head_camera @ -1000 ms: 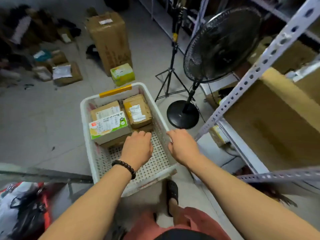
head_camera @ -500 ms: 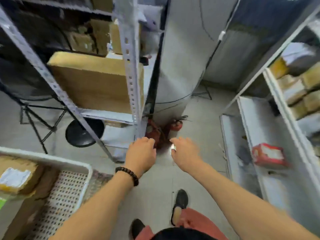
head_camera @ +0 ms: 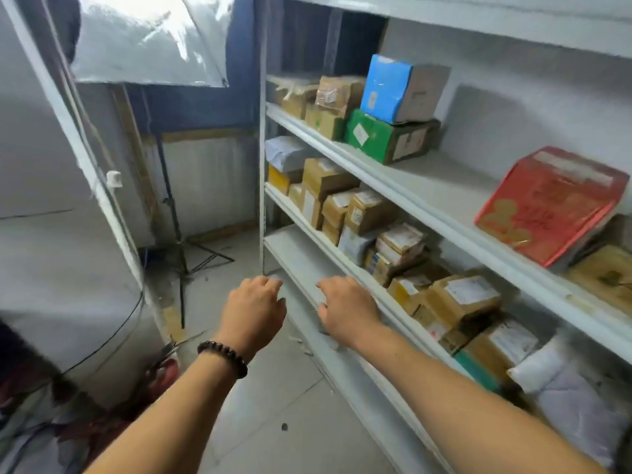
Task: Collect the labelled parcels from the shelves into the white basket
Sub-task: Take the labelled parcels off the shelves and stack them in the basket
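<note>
White shelves (head_camera: 420,203) fill the right side, loaded with labelled parcels. A blue box (head_camera: 386,87) sits on a green box (head_camera: 372,135) on the upper shelf, and a red box (head_camera: 547,203) lies further right. Several brown cardboard parcels (head_camera: 366,210) with white labels crowd the middle shelf, and more (head_camera: 461,295) lie nearer me. My left hand (head_camera: 254,309), with a dark bead bracelet on the wrist, hovers empty over the floor, fingers loosely curled. My right hand (head_camera: 345,309) is empty too, at the edge of a lower shelf. The white basket is out of view.
A black light-stand tripod (head_camera: 181,241) stands on the grey tiled floor (head_camera: 280,388) by the shelf's left post. A reflective umbrella (head_camera: 147,39) hangs above it. A white wall panel (head_camera: 51,234) with a black cable closes the left side. Soft white bags (head_camera: 564,391) lie on the lower right shelf.
The view has swung right, from the basket, past the fan and metal rack, to these parcel shelves. Both hands left the basket and now reach toward the shelves, still empty.
</note>
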